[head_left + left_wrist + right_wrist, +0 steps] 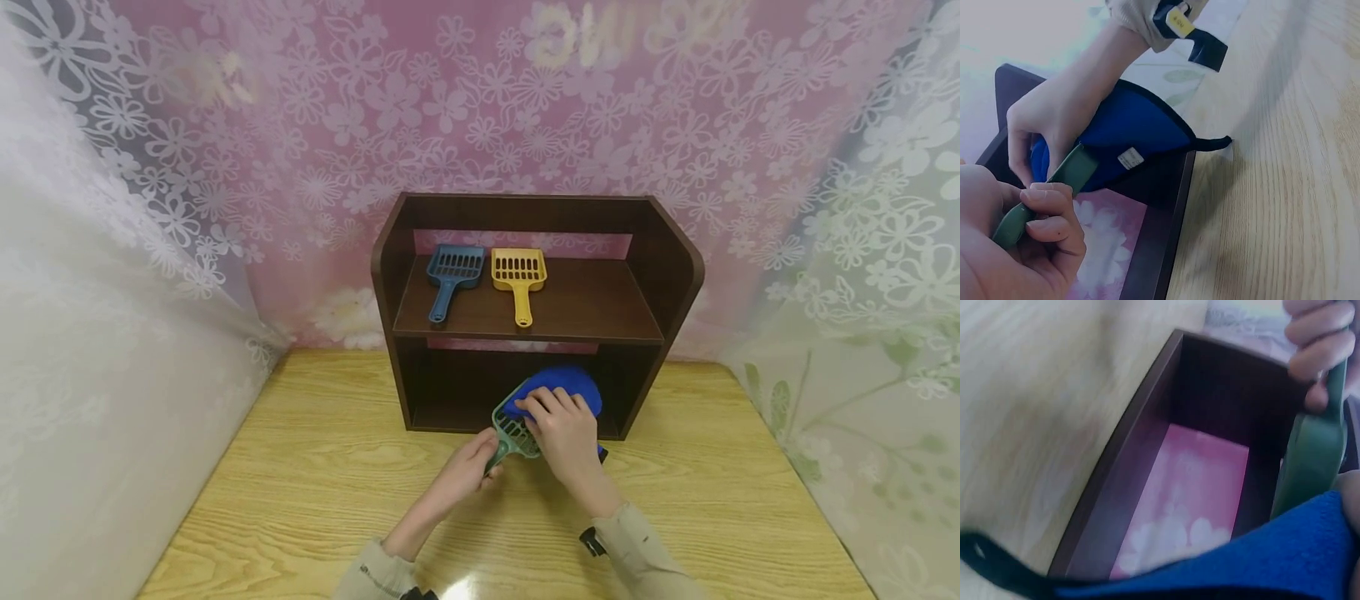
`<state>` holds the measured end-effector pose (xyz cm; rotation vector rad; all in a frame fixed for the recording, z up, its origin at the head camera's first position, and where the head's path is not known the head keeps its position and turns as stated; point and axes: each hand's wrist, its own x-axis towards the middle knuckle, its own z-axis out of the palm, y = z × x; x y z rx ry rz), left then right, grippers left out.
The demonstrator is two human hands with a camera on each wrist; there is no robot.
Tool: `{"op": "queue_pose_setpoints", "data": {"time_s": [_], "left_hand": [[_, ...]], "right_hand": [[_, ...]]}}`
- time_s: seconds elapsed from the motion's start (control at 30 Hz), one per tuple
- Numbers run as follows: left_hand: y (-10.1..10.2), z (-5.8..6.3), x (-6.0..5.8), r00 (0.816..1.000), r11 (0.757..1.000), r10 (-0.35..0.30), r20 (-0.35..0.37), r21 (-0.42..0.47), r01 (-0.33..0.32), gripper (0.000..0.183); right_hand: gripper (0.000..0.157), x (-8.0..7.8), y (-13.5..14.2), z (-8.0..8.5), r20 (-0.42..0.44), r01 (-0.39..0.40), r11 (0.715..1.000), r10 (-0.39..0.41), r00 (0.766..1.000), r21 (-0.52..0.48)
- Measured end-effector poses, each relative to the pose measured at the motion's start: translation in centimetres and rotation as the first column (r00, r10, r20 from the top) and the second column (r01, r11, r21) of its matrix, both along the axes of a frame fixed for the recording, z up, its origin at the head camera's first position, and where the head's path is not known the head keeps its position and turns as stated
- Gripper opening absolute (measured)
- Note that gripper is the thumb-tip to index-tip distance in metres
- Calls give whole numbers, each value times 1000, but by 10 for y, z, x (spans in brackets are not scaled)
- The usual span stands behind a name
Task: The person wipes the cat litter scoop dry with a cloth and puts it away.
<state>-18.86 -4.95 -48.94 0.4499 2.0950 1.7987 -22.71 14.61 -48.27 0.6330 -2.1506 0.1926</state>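
Observation:
My left hand [467,465] grips the handle of a green litter scoop [503,451], whose slotted head points up and away in front of the shelf's lower opening. Above the scoop, my right hand [567,431] holds a blue cloth [573,382] against the head, covering its upper right part. In the left wrist view the cloth [1147,122] shows a black edge, a small white label and a black hanging loop [1213,144]. From the right wrist, the cloth [1285,550] overlaps the side of the green scoop [1311,459].
A dark brown two-tier shelf [647,329] stands at the back of the wood-grain table [322,483]. On its upper board lie a blue litter scoop [442,300] and a yellow litter scoop [522,307]. Flowered curtains [315,125] hang behind and at both sides.

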Motion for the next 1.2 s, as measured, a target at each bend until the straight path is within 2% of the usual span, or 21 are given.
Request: {"op": "queue_pose_setpoints", "data": {"time_s": [0.1, 0.2, 0.43, 0.67, 0.83, 1.07, 1.2], "left_hand": [[-1, 0, -1, 1000, 1000, 11, -3, 3, -11, 31], [-2, 0, -1, 1000, 1000, 20, -12, -7, -21, 31], [-2, 2, -2, 999, 999, 48, -16, -18, -48, 30], [-3, 2, -6, 996, 997, 66, -58, -36, -68, 31], [-7, 3, -8, 995, 996, 69, -73, -45, -72, 32], [-13, 4, -11, 995, 998, 62, -73, -20, -64, 29], [-16, 5, -12, 997, 998, 60, -58, 10, -59, 29]], "right_hand": [[33, -4, 4, 2, -5, 27, 999, -27, 1000, -33], [31, -5, 6, 4, 4, 8, 999, -8, 1000, -40], [28, 1, 1, 0, 63, -125, 992, 124, 990, 17], [25, 10, -3, -3, 87, -251, 968, 249, 965, 17], [25, 12, 4, -3, 122, -302, 953, 297, 947, 31], [23, 13, 19, 6, 171, -393, 916, 376, 911, 78], [31, 12, 28, 12, 185, -420, 898, 394, 900, 131]]}}
